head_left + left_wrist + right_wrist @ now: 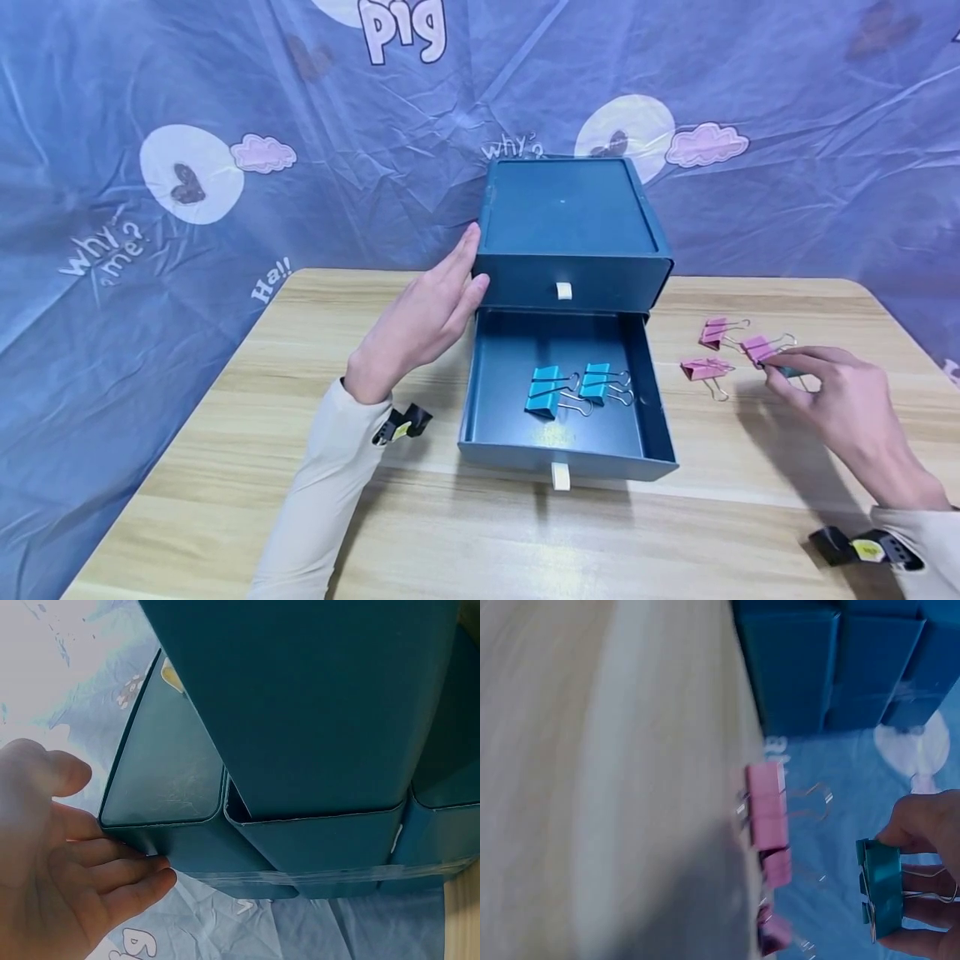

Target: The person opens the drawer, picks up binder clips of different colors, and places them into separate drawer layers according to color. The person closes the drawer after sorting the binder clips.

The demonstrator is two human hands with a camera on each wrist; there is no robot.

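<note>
A dark teal drawer unit (573,208) stands on the table, one drawer (517,460) pulled out below the top one. Two turquoise binder clips (543,392) lie inside that drawer. My left hand (420,321) rests against the unit's left side with its fingers extended; the left wrist view shows the fingertips (154,864) touching the casing. Out to the right, my right hand (847,408) pinches a teal binder clip (883,889) between thumb and fingers. It is beside three pink binder clips (703,369) on the table, and my fingers partly hide the held clip in the head view.
Stacked tiers of the unit (791,675) show in the right wrist view. White pull tabs (564,291) stick out from the drawer fronts. A blue printed cloth (390,167) hangs behind the wooden table (300,400).
</note>
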